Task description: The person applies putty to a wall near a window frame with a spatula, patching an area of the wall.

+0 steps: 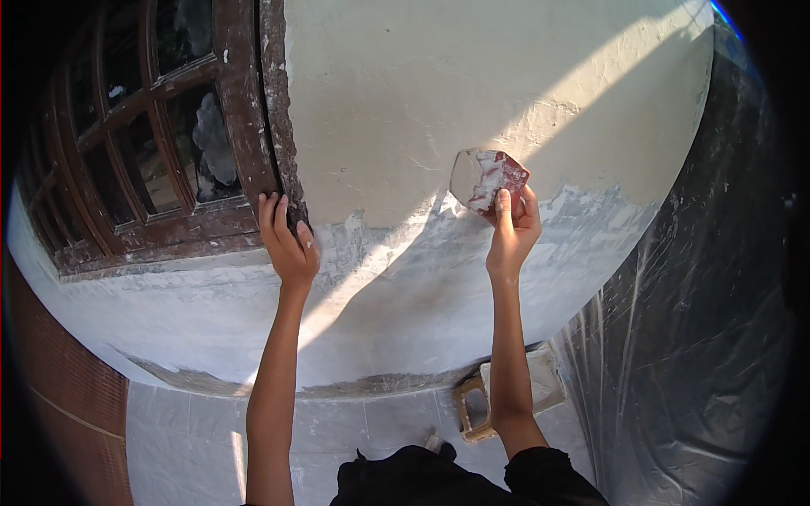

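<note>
Black sleeve (550,478), right hand (510,234) around scraper (491,179), left (291,244) unclenched at frame edge (277,110), wall (396,282) between.

No legible txt, labels, nos. or signs: nothing readable on the scraper (499,171) in the R fingers (531,208), the wall (380,101) behind them, the window frame (246,126) by the L fingers (267,218), the tray (547,375) below the R fingers, or the plastic sheet (658,363) to their R.

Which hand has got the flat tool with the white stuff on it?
The right hand: it pinches the red, white-smeared flat tool. The left hand has no tool and touches the brown window frame.
</note>
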Motion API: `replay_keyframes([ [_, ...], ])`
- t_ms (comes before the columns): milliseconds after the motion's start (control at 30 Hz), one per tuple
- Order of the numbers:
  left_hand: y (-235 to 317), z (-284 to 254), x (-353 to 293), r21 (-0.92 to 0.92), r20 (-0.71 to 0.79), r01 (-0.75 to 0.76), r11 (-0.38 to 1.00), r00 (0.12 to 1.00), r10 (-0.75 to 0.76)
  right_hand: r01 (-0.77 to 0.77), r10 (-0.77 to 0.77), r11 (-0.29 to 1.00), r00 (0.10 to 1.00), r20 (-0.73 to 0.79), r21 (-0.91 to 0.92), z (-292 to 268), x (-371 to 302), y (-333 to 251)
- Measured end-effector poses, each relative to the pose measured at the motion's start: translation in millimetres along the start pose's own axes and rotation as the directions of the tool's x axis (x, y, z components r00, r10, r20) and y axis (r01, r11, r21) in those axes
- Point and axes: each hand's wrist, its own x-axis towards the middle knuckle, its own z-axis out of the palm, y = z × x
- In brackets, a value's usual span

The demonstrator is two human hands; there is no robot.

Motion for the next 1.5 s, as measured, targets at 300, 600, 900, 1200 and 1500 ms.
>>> replay_keyframes([
  [300, 0, 0, 2, -0.040, -0.008, 0.003, 0.999, 1.000, -0.004, -0.076, 0.068, 0.997, 0.966, 0.250, 0.024, 33, -65, 12],
  [600, -2, -6, 1, -0.012, 0.041, -0.016, 1.000, 0.999, 0.017, -0.089, 0.088, 0.994, 0.996, 0.025, 0.059, 15, -66, -13],
  [900, 0, -1, -1, -0.075, 0.009, 0.016, 0.997, 1.000, -0.015, -0.121, 0.120, 0.992, 0.992, -0.033, -0.040, 34, -84, 27],
  [1200, -4, -5, 1, -0.112, 0.047, 0.035, 0.993, 0.998, -0.030, -0.077, 0.075, 0.997, 0.993, 0.096, 0.023, 54, -96, 24],
  [1500, -5, -8, -2, -0.145, 0.057, 0.033, 0.989, 0.998, -0.025, -0.230, 0.235, 0.967, 0.972, -0.027, 0.109, 41, -101, 12],
])
